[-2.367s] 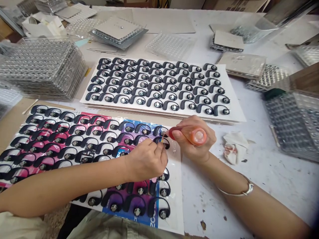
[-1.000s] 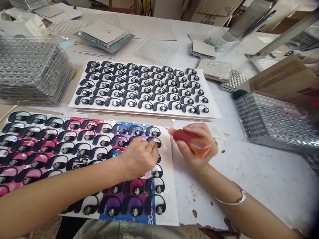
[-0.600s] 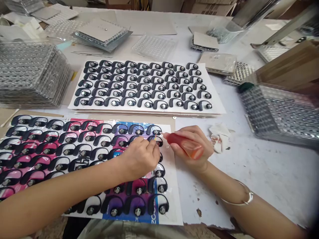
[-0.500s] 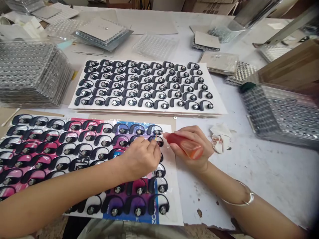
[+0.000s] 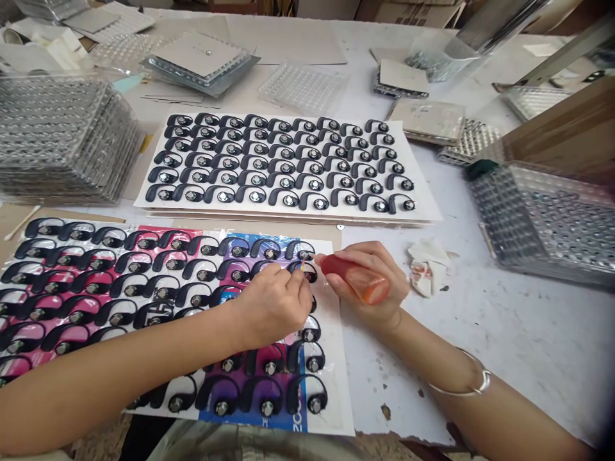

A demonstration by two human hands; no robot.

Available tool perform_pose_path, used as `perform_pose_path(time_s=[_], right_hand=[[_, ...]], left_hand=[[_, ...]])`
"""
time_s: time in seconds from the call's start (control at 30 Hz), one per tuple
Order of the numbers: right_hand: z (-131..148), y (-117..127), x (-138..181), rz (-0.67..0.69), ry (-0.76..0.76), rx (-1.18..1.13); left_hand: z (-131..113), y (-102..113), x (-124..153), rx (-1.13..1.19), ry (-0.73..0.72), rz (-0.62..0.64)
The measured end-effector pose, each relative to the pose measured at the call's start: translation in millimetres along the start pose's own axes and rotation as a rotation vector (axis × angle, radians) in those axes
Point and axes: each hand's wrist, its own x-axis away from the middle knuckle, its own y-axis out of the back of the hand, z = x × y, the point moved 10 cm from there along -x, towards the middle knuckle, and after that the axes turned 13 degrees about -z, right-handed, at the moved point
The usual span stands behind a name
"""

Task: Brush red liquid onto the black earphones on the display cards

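My right hand [image 5: 372,285] is wrapped round a small orange-red squeeze bottle [image 5: 353,277], its nozzle pointing left at the ear-hook parts. My left hand [image 5: 276,306] is pinched on a thin stick [image 5: 302,267] whose tip rests by a black ear-hook piece [image 5: 307,272] at the right end of the near sheet. That colourful sheet [image 5: 331,333] carries several rows of black ear-hook parts. My left forearm lies across its lower rows and hides some pieces.
A white board [image 5: 427,198] with several rows of the same black parts lies behind. A stack of clear blister trays [image 5: 62,137] stands at the left, more trays [image 5: 542,218] at the right. A crumpled stained tissue [image 5: 427,266] lies beside my right hand.
Both hands stay at the same ear-hook piece. The bottle's nozzle has tilted back toward the stick tip after swinging away a second ago. The camera view has shifted slightly.
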Motion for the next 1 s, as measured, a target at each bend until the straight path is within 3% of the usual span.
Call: perform_pose_path(time_s=[1.0], right_hand=[[-5.0,6.9,-0.8,-0.048,-0.08,-0.011]], left_hand=[[3.1,-2.3,1.6,0.03,-0.005,0.059]])
